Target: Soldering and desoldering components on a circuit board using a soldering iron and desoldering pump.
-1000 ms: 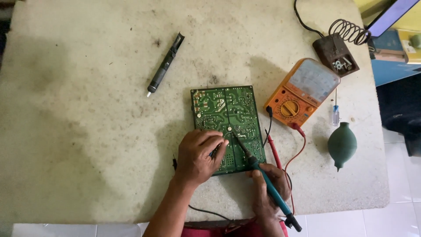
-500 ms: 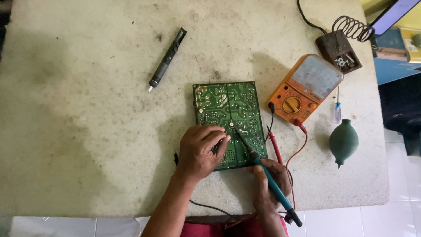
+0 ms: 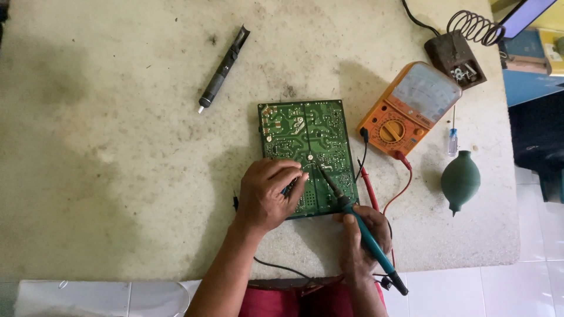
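While lying flat near the middle of the table (image 3: pixel 117 176), green circuit board (image 3: pixel 308 155), solder side up, serving as landmark for everything else. Resting on the board's near left corner, left hand (image 3: pixel 267 194), fingers curled narrow around something small and dark; cannot tell what it is. Just below the board's near right corner, right hand (image 3: pixel 364 235), closed in a pen grip on a teal-handled soldering iron (image 3: pixel 358 229), shaft slanting up and left, tip touching the board's surface just beside the left fingertips. Right of the board and close to it, orange multimeter (image 3: pixel 408 108), tilted, with a black lead and a red lead (image 3: pixel 399 188) trailing down along the board's right edge toward the right hand. Farther right and above, past the multimeter, dark soldering iron stand (image 3: pixel 455 56) with a coiled wire holder. Right of the board and beyond the red lead, green rubber blower bulb (image 3: pixel 460 181), with a small blue-handled screwdriver (image 3: pixel 451 138) just above it. Up and left of the board, well apart, black desoldering pump (image 3: pixel 223 67) lying slantwise on the table.
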